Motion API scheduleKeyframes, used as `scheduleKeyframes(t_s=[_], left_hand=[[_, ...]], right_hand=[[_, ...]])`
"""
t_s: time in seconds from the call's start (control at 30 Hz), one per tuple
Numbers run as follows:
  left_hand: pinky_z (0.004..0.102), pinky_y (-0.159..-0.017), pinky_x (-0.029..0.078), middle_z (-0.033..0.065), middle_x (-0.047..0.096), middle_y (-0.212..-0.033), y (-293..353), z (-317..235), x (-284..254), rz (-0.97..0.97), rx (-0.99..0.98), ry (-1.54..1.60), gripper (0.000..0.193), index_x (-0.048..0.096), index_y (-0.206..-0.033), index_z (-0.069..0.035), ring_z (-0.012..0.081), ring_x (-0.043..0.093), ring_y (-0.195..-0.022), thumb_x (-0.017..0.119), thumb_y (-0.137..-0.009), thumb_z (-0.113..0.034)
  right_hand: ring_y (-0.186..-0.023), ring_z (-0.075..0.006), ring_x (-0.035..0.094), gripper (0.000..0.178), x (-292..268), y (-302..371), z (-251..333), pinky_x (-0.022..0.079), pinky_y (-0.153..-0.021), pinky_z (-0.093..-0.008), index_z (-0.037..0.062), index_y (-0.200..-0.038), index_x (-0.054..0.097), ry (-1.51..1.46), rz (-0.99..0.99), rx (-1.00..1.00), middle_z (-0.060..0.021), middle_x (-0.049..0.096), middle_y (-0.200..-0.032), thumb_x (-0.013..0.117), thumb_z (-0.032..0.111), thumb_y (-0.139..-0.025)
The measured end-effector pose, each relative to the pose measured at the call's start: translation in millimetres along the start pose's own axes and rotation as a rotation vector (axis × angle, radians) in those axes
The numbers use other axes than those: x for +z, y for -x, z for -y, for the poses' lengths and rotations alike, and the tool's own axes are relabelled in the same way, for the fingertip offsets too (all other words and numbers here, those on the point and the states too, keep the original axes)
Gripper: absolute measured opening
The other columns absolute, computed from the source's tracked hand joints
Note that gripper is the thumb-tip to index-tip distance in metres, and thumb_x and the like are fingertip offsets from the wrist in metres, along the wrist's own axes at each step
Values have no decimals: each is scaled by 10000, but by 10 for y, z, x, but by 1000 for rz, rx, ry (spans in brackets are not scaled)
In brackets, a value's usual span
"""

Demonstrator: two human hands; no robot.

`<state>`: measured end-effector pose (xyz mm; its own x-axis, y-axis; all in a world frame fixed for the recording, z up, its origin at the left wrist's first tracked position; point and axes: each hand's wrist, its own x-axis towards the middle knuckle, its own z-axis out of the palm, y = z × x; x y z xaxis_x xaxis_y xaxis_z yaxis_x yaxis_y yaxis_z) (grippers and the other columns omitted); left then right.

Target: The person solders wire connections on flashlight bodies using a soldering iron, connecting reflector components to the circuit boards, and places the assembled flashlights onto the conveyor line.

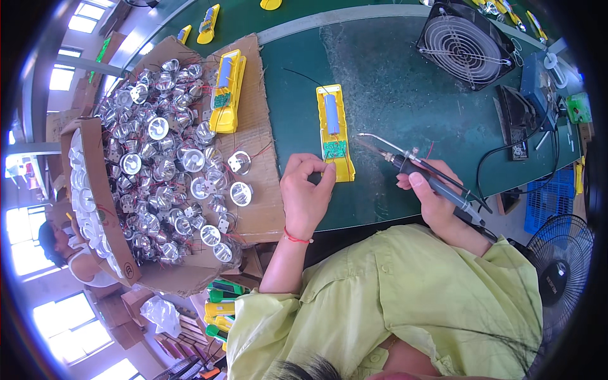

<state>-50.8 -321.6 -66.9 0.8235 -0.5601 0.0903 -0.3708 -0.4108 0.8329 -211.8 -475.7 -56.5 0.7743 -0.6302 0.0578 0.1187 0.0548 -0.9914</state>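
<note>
A yellow plastic lamp housing (344, 170) lies open on the green bench in front of me. Inside it sit a blue cylindrical battery (331, 115) and a small green circuit board (334, 149), with thin wires around them. At the housing's near end my left hand (305, 193) is closed in a pinch; whatever is between thumb and forefinger is too small to make out. My right hand (437, 196) is wrapped round a soldering iron (423, 176) with a thin curved metal tube alongside. The iron's tip points left toward the circuit board, apart from it.
On my left, a cardboard box (253, 218) holds many silver reflectors (166, 170); another yellow housing (229, 95) rests on its edge. A square fan (465, 44) stands at the far right, near a soldering station (538, 79) with cables. A round fan (560, 278) is right; another person (85, 266) is far left.
</note>
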Motion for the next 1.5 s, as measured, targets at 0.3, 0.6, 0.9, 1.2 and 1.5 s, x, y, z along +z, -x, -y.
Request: scheduleKeyframes(t_s=[0.3, 0.6, 0.9, 1.2, 1.5], left_hand=[[238, -485, 448, 83, 557, -850, -12, -1, 14, -15, 0, -13, 111, 616, -714, 26, 129, 553, -675, 679, -752, -57], [293, -585, 472, 124, 641, -790, -73, -218, -176, -88, -383, 383, 105, 672, -821, -7, 208, 607, -616, 678, -724, -48], [312, -584, 499, 130, 628, -624, -1639, -501, 124, 282, 61, -298, 149, 671, -744, -31, 249, 639, -585, 611, -681, -151], [380, -796, 489, 173, 551, -1030, -3903, -144, 362, -152, -45, -768, 532, 578, -967, -43, 324, 581, -950, 716, -640, -439], [398, -707, 493, 147, 544, -924, -2165, -517, 1, 192, 148, -722, 325, 614, -841, -100, 321, 602, -804, 722, -633, -326]], right_hand=[[-684, -182, 632, 280, -34, -26, -80, 546, -635, -297, -64, -1009, 517, 26, -66, -6, -173, 634, -828, 592, 160, -858], [-676, -180, 637, 251, -304, -130, -2, 549, -645, -296, -76, -1006, 524, 145, -89, -47, -173, 642, -819, 576, 115, -852], [-730, -160, 647, 207, -485, -307, -57, 530, -665, -281, -53, -1012, 550, 127, -111, 16, -149, 655, -847, 600, 50, -839], [-629, -128, 652, 190, -489, -347, -34, 517, -569, -244, -19, -963, 589, 187, -99, 114, -87, 673, -753, 644, 62, -800], [-743, -140, 636, 223, -483, -331, -106, 521, -677, -269, -58, -1019, 549, -19, -146, 201, -128, 654, -869, 610, 51, -834]])
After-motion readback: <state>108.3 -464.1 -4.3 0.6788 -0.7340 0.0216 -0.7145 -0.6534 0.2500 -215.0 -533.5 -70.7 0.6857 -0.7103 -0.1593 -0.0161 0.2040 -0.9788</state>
